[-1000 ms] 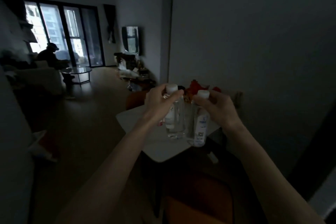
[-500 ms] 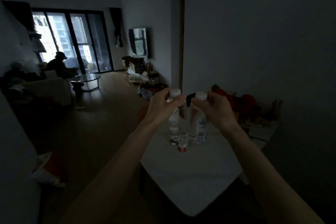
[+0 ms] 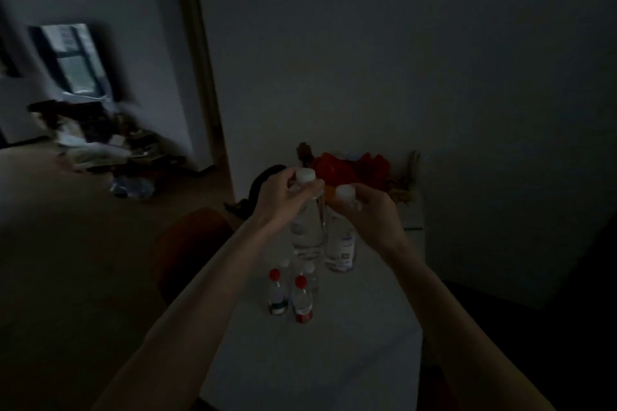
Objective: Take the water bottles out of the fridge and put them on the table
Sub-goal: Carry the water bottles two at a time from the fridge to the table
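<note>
Watching dim room, white table point(image 3: 317, 360) at lower centre | I saw left hand point(image 3: 283, 200) fingers curled round clear bottle point(image 3: 309, 230) neck | right hand point(image 3: 374, 217) fingers pinching labelled bottle point(image 3: 340, 243) neck

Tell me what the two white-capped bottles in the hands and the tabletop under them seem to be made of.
Left-hand bottle: clear, glossy, probably thin plastic; the table shows through it. Its cap looks like matte white plastic.
Right-hand bottle: the same clear plastic look, with a printed label, likely paper or film.
Table: pale, smooth top, perhaps stone or laminate; the dim light leaves it open.
</note>
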